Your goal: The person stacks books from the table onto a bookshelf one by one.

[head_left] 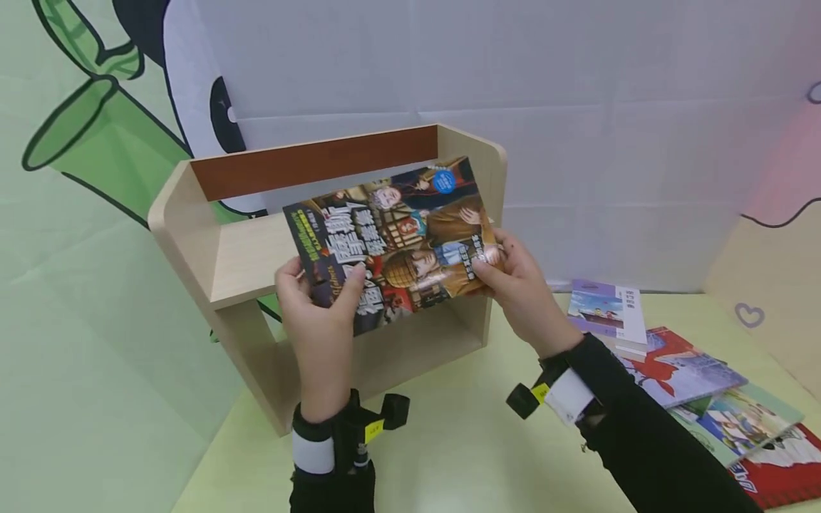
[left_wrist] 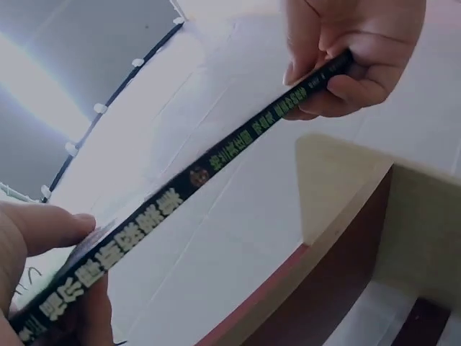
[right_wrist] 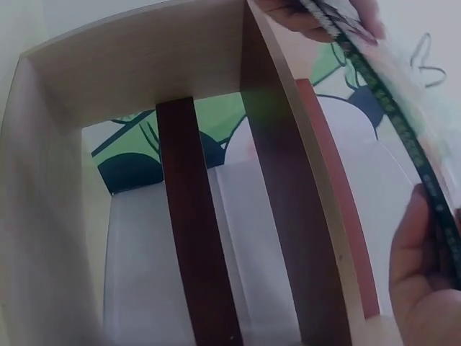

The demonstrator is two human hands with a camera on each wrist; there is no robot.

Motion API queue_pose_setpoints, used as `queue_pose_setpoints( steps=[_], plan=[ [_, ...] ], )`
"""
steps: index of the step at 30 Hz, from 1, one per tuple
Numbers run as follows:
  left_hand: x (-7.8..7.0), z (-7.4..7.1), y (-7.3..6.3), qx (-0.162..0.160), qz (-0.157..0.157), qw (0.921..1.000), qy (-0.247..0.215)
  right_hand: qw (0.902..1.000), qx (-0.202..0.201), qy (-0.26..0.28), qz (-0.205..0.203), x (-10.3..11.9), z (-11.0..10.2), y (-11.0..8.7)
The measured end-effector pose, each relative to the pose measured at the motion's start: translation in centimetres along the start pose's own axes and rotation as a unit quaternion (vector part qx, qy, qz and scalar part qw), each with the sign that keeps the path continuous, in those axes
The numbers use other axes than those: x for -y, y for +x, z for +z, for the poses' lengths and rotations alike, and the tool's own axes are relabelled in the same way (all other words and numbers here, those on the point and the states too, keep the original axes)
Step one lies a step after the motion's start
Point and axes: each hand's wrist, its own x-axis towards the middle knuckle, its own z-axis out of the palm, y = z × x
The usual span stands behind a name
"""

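Both hands hold a thin, dark-covered book (head_left: 410, 235) in front of a small wooden bookshelf (head_left: 250, 249). Its cover has cartoon figures, large white characters and a blue round sticker. The left hand (head_left: 321, 313) pinches one end, thumb on the cover. At the other end the right hand (head_left: 522, 292) grips the book, its thumb also on the cover. In the left wrist view, the black spine (left_wrist: 194, 176) with pale and green lettering runs between the two hands. The right wrist view shows the spine (right_wrist: 403, 130) beside the shelf's edge.
On the pale yellow table (head_left: 449, 442), a purple-and-white book (head_left: 606, 313), a picture book with a red figure (head_left: 663, 377), a green-edged book (head_left: 747, 420) and a red one (head_left: 789, 474) lie overlapping at the right. Printed cloth (head_left: 609, 164) hangs behind the shelf.
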Motion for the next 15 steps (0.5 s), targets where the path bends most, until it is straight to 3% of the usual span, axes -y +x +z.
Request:
queue_pose_setpoints(
  steps=[4, 8, 11, 15],
  plan=[
    [-1.3, -0.1, 2.3, -0.054, 0.049, 0.9953, 0.064, 0.9987, -0.038, -0.033, -0.012, 0.9, 2.2, 2.7],
    [-2.2, -0.2, 4.5, -0.097, 0.073, 0.9776, 0.172, 0.9941, -0.054, -0.094, 0.009, 1.4, 3.3, 5.1],
    [-2.5, -0.3, 6.1, -0.113, 0.063, 0.9633, 0.235, 0.9897, -0.036, -0.135, 0.028, 1.5, 3.7, 6.5],
    [-2.4, -0.4, 7.8, -0.103, 0.026, 0.9524, 0.286, 0.9783, 0.009, -0.204, 0.037, 1.2, 3.8, 7.9]
  ],
)
